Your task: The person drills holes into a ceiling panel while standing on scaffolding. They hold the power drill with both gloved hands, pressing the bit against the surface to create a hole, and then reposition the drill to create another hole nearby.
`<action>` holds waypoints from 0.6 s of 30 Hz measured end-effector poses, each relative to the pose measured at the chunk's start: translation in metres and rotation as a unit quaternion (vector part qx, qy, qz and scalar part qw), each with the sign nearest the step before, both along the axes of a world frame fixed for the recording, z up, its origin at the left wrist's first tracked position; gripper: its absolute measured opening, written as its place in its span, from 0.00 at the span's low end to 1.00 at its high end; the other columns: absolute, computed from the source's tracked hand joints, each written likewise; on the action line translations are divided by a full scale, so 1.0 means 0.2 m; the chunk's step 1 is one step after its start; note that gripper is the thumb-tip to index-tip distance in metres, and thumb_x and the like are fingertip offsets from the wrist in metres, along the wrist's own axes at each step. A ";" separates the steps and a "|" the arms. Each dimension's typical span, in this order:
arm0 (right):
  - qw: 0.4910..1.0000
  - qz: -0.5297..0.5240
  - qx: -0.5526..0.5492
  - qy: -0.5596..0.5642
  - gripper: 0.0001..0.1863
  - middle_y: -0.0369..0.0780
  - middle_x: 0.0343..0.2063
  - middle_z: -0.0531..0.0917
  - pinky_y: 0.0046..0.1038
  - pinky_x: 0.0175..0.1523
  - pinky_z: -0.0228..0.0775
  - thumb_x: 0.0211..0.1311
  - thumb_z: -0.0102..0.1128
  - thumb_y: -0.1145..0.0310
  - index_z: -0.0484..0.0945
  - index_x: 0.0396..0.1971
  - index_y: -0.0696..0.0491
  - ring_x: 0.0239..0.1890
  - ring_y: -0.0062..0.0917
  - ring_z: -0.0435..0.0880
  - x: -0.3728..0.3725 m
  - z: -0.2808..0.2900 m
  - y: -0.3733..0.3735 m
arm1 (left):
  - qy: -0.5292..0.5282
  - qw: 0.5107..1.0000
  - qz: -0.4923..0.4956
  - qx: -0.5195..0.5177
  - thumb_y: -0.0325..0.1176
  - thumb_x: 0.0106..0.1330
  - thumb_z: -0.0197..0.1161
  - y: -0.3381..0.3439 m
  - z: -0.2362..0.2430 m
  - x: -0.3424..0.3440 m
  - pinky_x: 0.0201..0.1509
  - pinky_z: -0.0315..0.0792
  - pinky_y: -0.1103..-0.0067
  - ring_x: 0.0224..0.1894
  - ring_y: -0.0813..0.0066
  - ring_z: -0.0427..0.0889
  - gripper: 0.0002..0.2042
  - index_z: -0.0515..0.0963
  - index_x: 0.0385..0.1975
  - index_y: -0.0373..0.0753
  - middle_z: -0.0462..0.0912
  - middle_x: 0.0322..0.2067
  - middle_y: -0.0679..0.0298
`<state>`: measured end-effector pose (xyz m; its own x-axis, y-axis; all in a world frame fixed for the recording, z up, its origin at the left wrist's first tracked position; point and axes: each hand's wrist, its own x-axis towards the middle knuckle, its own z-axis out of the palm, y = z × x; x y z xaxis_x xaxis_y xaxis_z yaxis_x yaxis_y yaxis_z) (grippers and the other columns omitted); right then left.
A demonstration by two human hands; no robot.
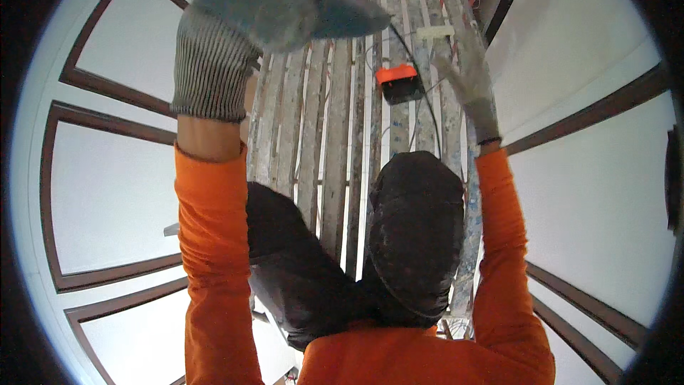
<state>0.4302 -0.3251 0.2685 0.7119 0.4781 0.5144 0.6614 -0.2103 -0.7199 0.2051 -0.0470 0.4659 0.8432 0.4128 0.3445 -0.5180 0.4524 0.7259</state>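
My left hand (278, 7), in a knit work glove with a grey-green coating, is raised close in the upper left. A tapered part of the glove points to the right; the top is cut off and blur hides how the fingers are held. My right hand (472, 85), also in a greyish glove, is stretched forward at the right with thumb and fingers apart and nothing visible in it. Left of it, an orange and black boxy thing (401, 84) rests on the slatted platform (338, 135). A pale, small bar-shaped piece (435, 31) lies near the right fingertips.
A black cord (432, 117) runs along the slats, which have gaps between them. My dark-trousered knees (417, 228) are bent over the platform. White panels with brown frames (117, 196) stand at the left, and a pale wall (577, 50) with brown strips rises at the right.
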 end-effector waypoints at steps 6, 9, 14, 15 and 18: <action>0.833 -0.027 -0.018 0.553 0.37 0.45 0.57 0.78 0.40 0.61 0.70 0.72 0.58 0.45 0.67 0.70 0.57 0.57 0.37 0.77 -0.40 -1.06 -0.27 | -0.065 0.988 -0.133 0.049 0.45 0.80 0.51 0.05 -0.08 -0.20 0.61 0.79 0.66 0.57 0.60 0.81 0.18 0.75 0.60 0.42 0.81 0.54 0.56; 0.656 0.072 0.156 0.735 0.35 0.44 0.53 0.80 0.38 0.57 0.71 0.73 0.57 0.46 0.68 0.69 0.56 0.54 0.35 0.78 -0.62 -1.00 -0.27 | -0.024 0.998 -0.052 -0.025 0.43 0.80 0.50 0.20 -0.35 -0.38 0.61 0.79 0.63 0.55 0.57 0.81 0.18 0.74 0.61 0.42 0.81 0.54 0.56; 0.542 0.193 0.352 0.739 0.33 0.41 0.48 0.82 0.34 0.52 0.73 0.75 0.55 0.48 0.69 0.69 0.56 0.47 0.31 0.80 -0.60 -0.64 -0.20 | -0.102 0.970 -0.121 -0.185 0.44 0.80 0.50 0.18 -0.48 -0.47 0.60 0.80 0.61 0.52 0.54 0.82 0.19 0.72 0.62 0.41 0.81 0.53 0.55; 0.559 0.198 0.361 0.719 0.32 0.41 0.47 0.82 0.34 0.51 0.74 0.76 0.55 0.48 0.69 0.69 0.55 0.46 0.30 0.81 -0.56 -0.55 -0.19 | -0.017 0.980 -0.020 -0.196 0.45 0.80 0.50 0.15 -0.46 -0.48 0.57 0.80 0.61 0.51 0.55 0.83 0.18 0.72 0.60 0.41 0.81 0.51 0.55; 0.674 0.193 0.315 0.640 0.30 0.36 0.40 0.81 0.29 0.44 0.71 0.77 0.52 0.49 0.70 0.68 0.55 0.37 0.24 0.78 -0.47 -0.30 -0.08 | -0.020 0.987 -0.018 -0.161 0.46 0.78 0.54 0.26 -0.48 -0.54 0.59 0.79 0.59 0.52 0.57 0.82 0.18 0.74 0.57 0.42 0.82 0.50 0.57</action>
